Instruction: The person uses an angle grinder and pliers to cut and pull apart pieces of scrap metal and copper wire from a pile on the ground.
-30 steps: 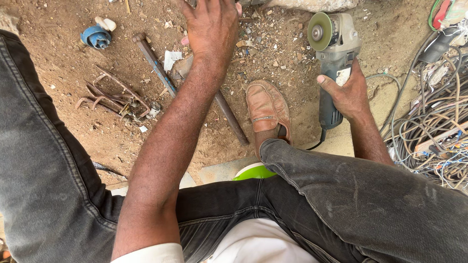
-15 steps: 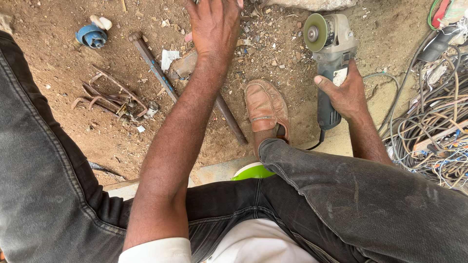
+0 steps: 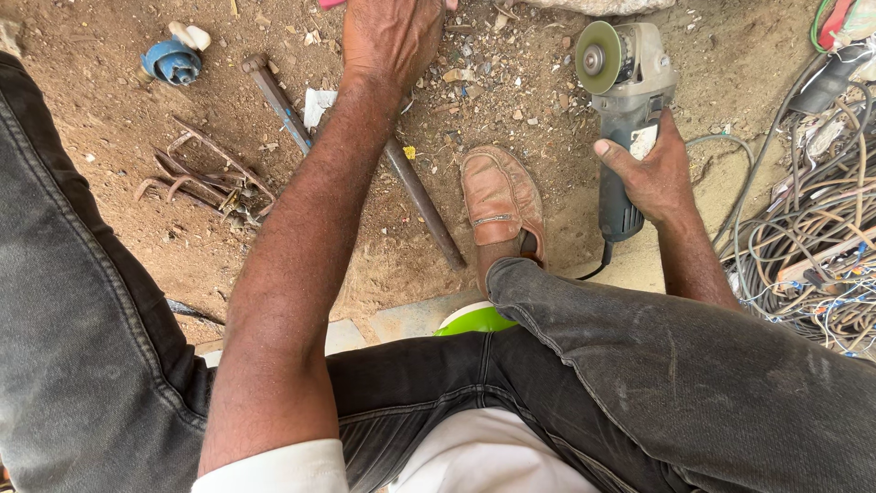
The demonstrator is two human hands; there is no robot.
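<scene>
Looking down from the head camera, an angle grinder (image 3: 623,119) is seen in the upper right of the frame, gripped by the right hand (image 3: 650,173). The fingers (image 3: 613,155) of that hand are wrapped tight around the dark handle, low on the tool, with the thumb laid across the front. The long side of the grinder is pointed up and down in the frame: the grey head and the round green disc (image 3: 599,57) are at the top, and the black cord (image 3: 598,267) is trailed from the bottom end, near the brown shoe (image 3: 500,203). The disc is held just above the dirt floor (image 3: 109,137), out ahead of the fingers. The left hand (image 3: 392,36) is stretched to the top middle of the frame, well apart from the grinder. Its fingers are cut off by the top edge, so it cannot be told if they are wide or closed, though a bit of something pink (image 3: 330,4) is seen beside them. A long metal bar (image 3: 356,146) is laid slanting on the ground under the left arm, running from the upper left down toward the shoe. A pile of tangled wires (image 3: 812,246) is seen at the right edge.
</scene>
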